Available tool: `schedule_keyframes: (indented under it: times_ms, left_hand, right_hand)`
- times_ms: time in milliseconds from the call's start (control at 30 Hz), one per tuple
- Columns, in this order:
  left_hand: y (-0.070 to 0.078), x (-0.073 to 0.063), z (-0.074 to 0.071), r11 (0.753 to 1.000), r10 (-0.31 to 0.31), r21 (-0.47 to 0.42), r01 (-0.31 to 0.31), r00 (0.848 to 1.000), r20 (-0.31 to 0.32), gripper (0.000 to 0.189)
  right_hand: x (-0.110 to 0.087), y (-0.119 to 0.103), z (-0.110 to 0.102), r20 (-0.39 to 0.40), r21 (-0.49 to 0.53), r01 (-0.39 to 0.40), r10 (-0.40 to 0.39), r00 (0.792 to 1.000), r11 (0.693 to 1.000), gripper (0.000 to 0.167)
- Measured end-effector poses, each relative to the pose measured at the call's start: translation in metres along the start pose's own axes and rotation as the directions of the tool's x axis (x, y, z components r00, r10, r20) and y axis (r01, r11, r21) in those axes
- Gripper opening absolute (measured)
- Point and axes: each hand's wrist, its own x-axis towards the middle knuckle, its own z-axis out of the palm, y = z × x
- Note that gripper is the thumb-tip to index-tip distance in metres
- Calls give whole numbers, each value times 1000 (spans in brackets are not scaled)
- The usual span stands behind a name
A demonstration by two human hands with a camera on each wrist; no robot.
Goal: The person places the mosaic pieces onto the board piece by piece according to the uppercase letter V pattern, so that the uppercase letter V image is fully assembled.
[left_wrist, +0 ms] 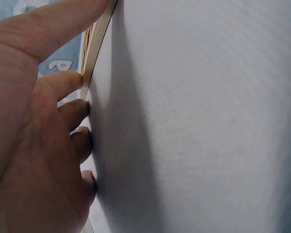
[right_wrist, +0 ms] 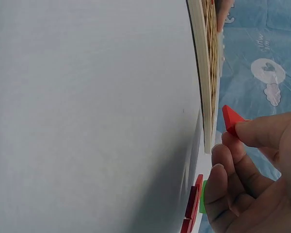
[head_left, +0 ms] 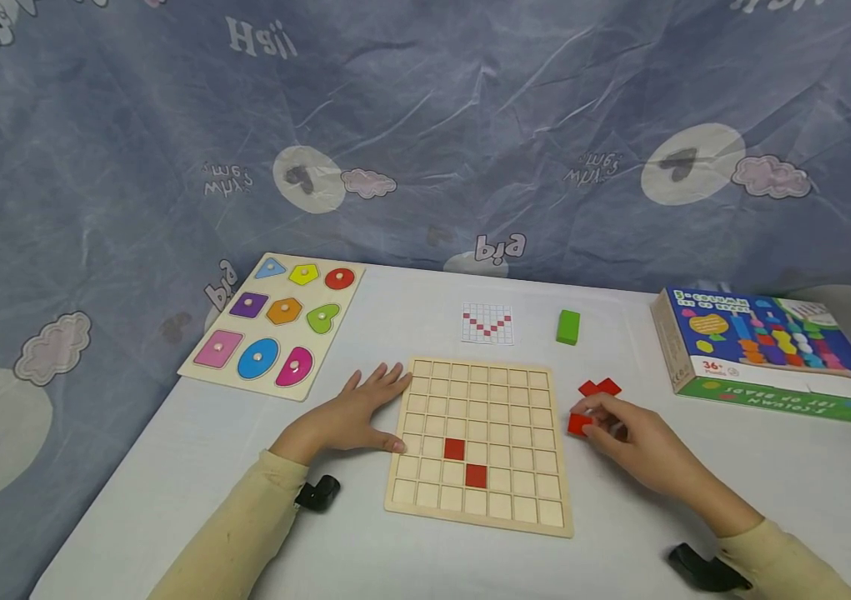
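A wooden grid board (head_left: 433,498) lies flat on the white table, with one red square tile (head_left: 454,449) and, diagonally below it, another red tile (head_left: 476,476) set in its cells. My left hand (head_left: 353,417) rests at the board's left edge, fingers spread, thumb and fingertips on the rim. Beyond the right edge, my right hand (head_left: 638,437) pinches a red square tile (right_wrist: 231,120) between thumb and finger. Just behind that hand lie loose red tiles (head_left: 608,387), partly hidden by its fingers in the head view.
A small card (head_left: 488,324) with a red V pattern on a grid lies behind the board, beside a green block (head_left: 568,327). The shape puzzle board (head_left: 222,377) is at back left. A bead-set box (head_left: 778,354) stands at back right.
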Motion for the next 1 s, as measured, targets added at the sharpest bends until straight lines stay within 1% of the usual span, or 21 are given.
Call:
schedule_keyframes:
  times_ms: [300,533,733,1000]
  left_hand:
    - [1,0,-1,1000,-3,0,3,1000,7,109]
    - [0,0,0,1000,2,4,-2,1000,6,109]
    - [-1,1,0,1000,1,7,-1,1000,6,109]
    - [-1,1,0,1000,0,10,0,1000,9,109]
  right_hand:
    - [2,-7,7,-51,43,67,-65,997,997,26]
    - [7,-18,11,-39,64,53,-50,998,997,25]
    - [12,-24,18,-49,87,73,-69,996,994,25]
    - [18,-34,23,-12,85,32,-31,999,996,23]
